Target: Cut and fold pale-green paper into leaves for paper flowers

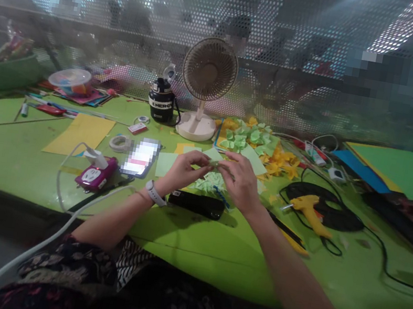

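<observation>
Between both hands is a small piece of light green paper (212, 154), raised a little above the table. My left hand (186, 169) pinches its left side with thumb and fingers. On the other side, the fingers of my right hand (239, 181) are closed on the same paper. Below the hands lie cut, fringed pale green paper pieces (209, 183) and a black oblong case (196, 204). Light green paper sheets (167, 164) lie beside my left hand, and another green sheet (254, 160) is behind my right.
A fan (210, 70) and a black bottle (161, 101) stand behind. Green paper flowers (247, 136) and yellow ones (281, 161) are heaped right of the fan. At right is a yellow glue gun (310, 213); at left are a phone (141, 158), tape roll (118, 143) and purple power socket (94, 175).
</observation>
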`<action>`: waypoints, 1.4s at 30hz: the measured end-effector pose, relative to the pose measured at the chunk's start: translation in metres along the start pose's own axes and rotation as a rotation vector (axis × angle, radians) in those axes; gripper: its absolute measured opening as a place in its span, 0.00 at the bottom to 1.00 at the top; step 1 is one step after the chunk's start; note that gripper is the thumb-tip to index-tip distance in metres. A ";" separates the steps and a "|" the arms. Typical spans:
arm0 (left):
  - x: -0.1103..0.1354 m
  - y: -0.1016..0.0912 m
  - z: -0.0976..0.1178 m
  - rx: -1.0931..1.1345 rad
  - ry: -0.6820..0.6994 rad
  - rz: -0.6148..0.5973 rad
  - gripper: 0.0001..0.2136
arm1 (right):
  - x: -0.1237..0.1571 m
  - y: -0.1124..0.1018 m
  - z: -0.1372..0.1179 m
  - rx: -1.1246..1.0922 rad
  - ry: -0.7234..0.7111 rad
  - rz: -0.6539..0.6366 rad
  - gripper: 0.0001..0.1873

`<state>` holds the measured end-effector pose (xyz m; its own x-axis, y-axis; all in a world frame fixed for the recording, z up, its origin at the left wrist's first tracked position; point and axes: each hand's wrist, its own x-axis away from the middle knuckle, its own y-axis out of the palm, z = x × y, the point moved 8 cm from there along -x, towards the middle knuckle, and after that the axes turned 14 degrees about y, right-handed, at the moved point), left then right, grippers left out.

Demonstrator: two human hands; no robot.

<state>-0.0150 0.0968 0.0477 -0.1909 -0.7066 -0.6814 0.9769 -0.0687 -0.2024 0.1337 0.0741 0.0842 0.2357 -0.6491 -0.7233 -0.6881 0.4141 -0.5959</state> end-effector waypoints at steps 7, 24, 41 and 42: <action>0.001 0.001 -0.002 0.060 -0.037 0.029 0.16 | 0.002 -0.001 -0.006 0.003 -0.045 0.029 0.10; 0.001 0.001 -0.002 0.057 -0.041 0.031 0.16 | 0.002 0.001 -0.006 -0.038 -0.043 -0.011 0.10; 0.001 -0.008 0.033 -0.347 0.364 0.117 0.08 | -0.003 -0.015 0.002 -0.101 0.114 0.060 0.07; 0.001 -0.006 0.035 -0.364 0.379 0.100 0.07 | -0.003 -0.015 0.002 -0.114 0.127 0.052 0.08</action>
<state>-0.0180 0.0718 0.0723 -0.1856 -0.3887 -0.9025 0.9084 0.2824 -0.3084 0.1447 0.0709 0.0945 0.1144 -0.7068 -0.6981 -0.7720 0.3790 -0.5102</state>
